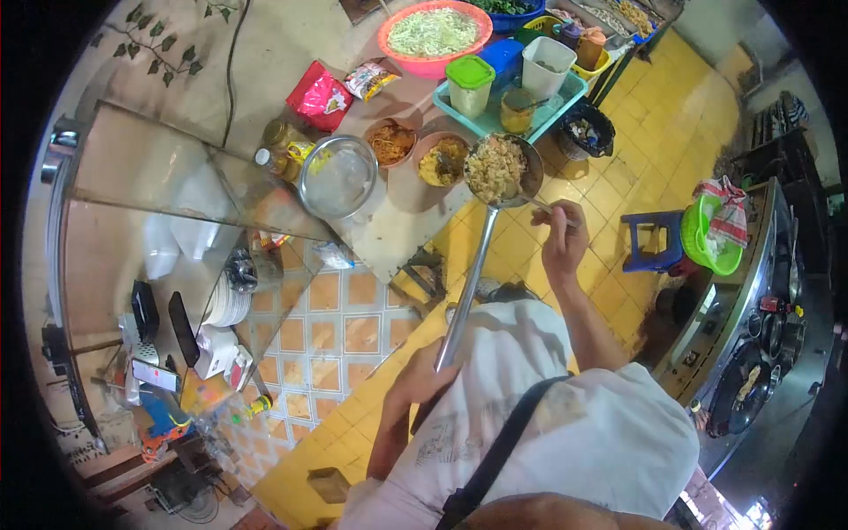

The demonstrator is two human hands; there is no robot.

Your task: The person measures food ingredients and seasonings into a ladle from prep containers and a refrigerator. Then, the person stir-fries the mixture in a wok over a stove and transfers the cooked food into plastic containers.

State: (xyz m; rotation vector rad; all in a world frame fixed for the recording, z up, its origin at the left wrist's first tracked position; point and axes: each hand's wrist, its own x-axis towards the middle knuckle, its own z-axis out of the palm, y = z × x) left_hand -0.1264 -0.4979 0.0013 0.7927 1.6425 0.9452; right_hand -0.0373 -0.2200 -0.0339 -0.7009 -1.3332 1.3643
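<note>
Wrapped around the long metal handle of a ladle-like pan (473, 274) is my left hand (424, 375). The pan's round bowl is filled with a pale, chunky food mix (496, 168). My right hand (564, 231) pinches the handle of a spoon (537, 204), whose other end reaches into the bowl. Just left of the bowl are a small bowl of yellow food (442, 161) and a bowl of orange-brown food (390, 143). A round metal-rimmed container (337, 177) stands farther left.
Behind the pan, a teal tray (468, 122) holds a green-lidded container (470, 84) and a white tub (548, 66). A pink basin (433, 35) holds shredded greens. A blue stool (652, 240) and green basket (711, 234) stand right, near a stove counter (707, 344).
</note>
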